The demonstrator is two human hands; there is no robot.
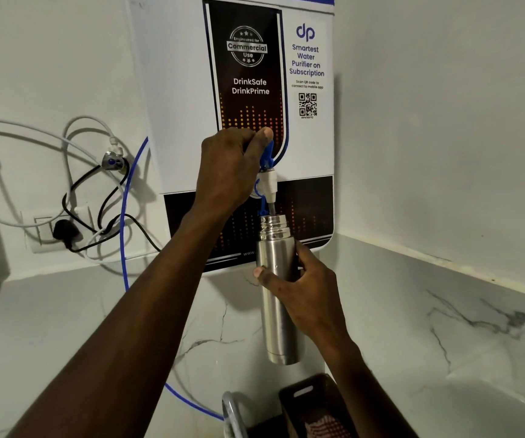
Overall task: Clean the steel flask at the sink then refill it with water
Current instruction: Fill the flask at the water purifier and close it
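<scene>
The steel flask (276, 248) is upright and uncapped, its open threaded mouth just under the white spout (269, 184) of a wall-mounted water purifier (308, 147). My right hand (302, 295) grips the flask around its middle and holds it in the air above the counter. My left hand (229, 165) reaches up to the purifier's tap, and its thumb and fingers pinch the blue tap lever (268, 153). A thin stream runs from the spout into the flask's mouth.
A marble counter (428, 327) spreads below, meeting the wall in a corner at right. A dark basket (314, 403) and a metal rim (232, 415) sit at the bottom edge. At left hang a blue tube (124, 248), cables and a wall socket with a black plug (62, 230).
</scene>
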